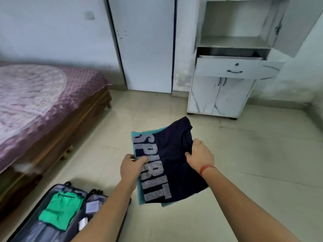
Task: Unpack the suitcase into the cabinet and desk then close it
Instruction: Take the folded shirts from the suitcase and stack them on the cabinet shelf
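My left hand (131,169) and right hand (199,155) each pinch the folded navy shirt (174,165) over a teal garment (139,198); suitcase (52,215) lies open; cabinet (227,95) drawer (236,68) pulled out.

One word on a shirt
The dark blue shirt (176,165) bears "SPIRIT" in large white striped capitals running along its front; the small white tags (90,206) in the suitcase (37,231) are too blurred to read.

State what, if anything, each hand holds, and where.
A folded navy shirt lying on a teal garment: the left hand pinches the pair's left edge, the right hand grips the shirt's collar.
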